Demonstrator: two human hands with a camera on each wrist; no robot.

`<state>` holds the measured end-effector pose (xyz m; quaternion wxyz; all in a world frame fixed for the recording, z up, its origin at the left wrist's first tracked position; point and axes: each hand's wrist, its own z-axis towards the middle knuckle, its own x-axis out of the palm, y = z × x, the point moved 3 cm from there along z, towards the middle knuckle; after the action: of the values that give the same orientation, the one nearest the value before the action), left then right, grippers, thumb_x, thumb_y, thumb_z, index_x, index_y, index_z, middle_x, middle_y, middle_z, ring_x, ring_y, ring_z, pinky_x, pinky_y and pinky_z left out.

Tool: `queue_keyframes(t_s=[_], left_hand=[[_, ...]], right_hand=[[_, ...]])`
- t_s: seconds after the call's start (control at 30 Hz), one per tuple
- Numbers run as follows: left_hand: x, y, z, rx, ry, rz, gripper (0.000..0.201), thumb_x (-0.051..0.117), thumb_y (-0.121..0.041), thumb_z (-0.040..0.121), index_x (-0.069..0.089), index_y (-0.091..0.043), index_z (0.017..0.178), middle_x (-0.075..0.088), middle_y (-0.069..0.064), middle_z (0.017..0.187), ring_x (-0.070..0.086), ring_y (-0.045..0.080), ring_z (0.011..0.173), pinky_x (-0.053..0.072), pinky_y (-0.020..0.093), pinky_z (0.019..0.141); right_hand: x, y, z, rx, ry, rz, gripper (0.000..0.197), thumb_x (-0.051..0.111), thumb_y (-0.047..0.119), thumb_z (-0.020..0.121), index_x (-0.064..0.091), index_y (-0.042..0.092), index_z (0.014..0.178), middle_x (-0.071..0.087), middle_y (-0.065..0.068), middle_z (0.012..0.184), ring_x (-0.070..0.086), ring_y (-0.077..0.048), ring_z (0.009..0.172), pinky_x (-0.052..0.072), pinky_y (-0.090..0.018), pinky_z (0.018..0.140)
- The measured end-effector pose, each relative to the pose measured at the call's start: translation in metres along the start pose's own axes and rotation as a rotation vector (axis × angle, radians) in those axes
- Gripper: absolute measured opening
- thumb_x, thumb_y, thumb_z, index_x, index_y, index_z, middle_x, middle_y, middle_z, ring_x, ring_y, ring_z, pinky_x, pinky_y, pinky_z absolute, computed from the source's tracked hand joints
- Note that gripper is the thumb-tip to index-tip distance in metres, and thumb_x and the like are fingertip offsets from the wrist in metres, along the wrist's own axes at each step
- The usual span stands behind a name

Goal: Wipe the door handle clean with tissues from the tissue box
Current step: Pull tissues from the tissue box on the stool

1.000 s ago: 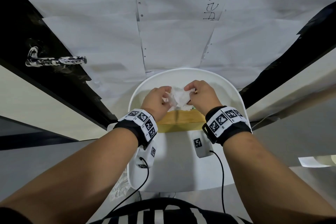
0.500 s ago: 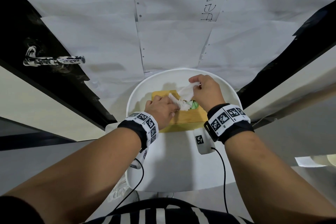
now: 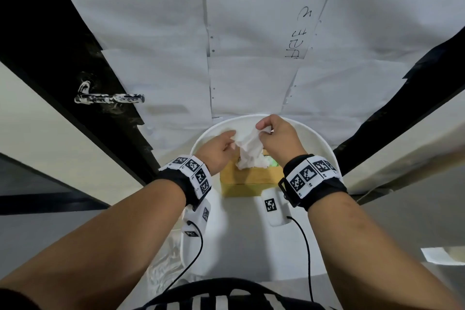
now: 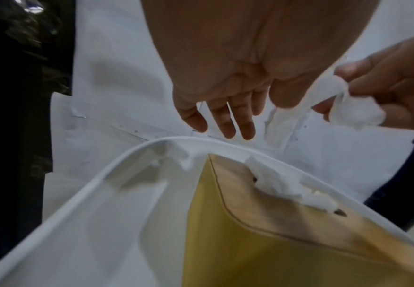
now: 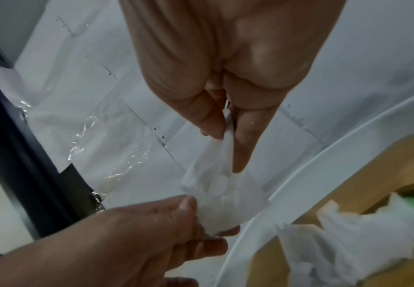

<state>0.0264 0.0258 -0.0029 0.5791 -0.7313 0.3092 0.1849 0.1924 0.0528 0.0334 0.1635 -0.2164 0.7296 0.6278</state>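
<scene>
Right hand (image 3: 279,138) pinches one end of a white tissue (image 3: 247,145) between thumb and fingers (image 5: 241,143). Left hand (image 3: 216,150) pinches the other end; its remaining fingers (image 4: 222,121) hang loosely spread. Tissue held above the yellow tissue box (image 3: 247,181), which sits on the round white tabletop (image 3: 324,148). Door handle (image 3: 109,98) on the dark door, well apart to the left.

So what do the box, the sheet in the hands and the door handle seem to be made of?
Box: probably matte yellow-tan card, with creased edges. Sheet: thin white paper tissue, crumpled and limp. Door handle: hard to tell, perhaps glossy metal, blotched black and white.
</scene>
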Motion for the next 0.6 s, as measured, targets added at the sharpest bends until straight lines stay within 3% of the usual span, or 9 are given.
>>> queue_keyframes(t_s=[0.17,0.27,0.37,0.5,0.6], left_hand=[[-0.020,-0.004,-0.015,0.018,-0.050,-0.112,0.047,0.040,-0.029,0.101,0.034,-0.018,0.147,0.046,0.003,0.143,0.042,0.014,0.131,0.023,0.011,0.096],[-0.030,-0.002,-0.023,0.025,-0.100,-0.067,0.052,0.056,-0.023,0.094,0.039,-0.018,0.143,0.056,0.003,0.117,0.054,0.017,0.106,0.032,0.012,0.086],[-0.045,0.000,-0.032,0.040,-0.189,-0.045,0.044,0.064,-0.017,0.087,0.055,-0.020,0.130,0.056,-0.001,0.102,0.053,0.010,0.084,0.035,0.007,0.073],[-0.067,0.006,-0.043,0.053,-0.302,-0.098,0.019,0.068,-0.012,0.080,0.067,-0.020,0.098,0.064,-0.008,0.079,0.058,0.009,0.071,0.040,0.001,0.060],[-0.086,0.013,-0.049,0.029,-0.324,-0.223,0.014,0.069,-0.014,0.079,0.068,-0.022,0.091,0.066,-0.003,0.082,0.061,0.009,0.072,0.048,0.011,0.069]], right_hand=[[0.014,0.020,-0.008,-0.094,0.112,0.008,0.024,0.046,0.003,0.085,0.056,0.024,0.089,0.056,0.005,0.083,0.052,-0.012,0.065,0.042,-0.022,0.059],[0.022,0.031,-0.013,-0.145,0.146,0.016,0.027,0.045,0.000,0.084,0.056,0.023,0.090,0.056,0.004,0.085,0.048,-0.009,0.059,0.038,-0.015,0.051],[0.029,0.040,-0.018,-0.178,0.154,0.032,0.026,0.045,0.000,0.085,0.057,0.022,0.096,0.058,0.000,0.089,0.048,-0.009,0.057,0.037,-0.016,0.050],[0.040,0.053,-0.023,-0.198,0.148,0.041,0.032,0.048,0.002,0.085,0.057,0.021,0.109,0.061,-0.003,0.106,0.055,-0.011,0.075,0.041,-0.018,0.061],[0.051,0.066,-0.025,-0.197,0.167,-0.022,0.035,0.049,0.008,0.087,0.058,0.018,0.119,0.060,-0.005,0.119,0.059,-0.019,0.100,0.050,-0.030,0.083]])
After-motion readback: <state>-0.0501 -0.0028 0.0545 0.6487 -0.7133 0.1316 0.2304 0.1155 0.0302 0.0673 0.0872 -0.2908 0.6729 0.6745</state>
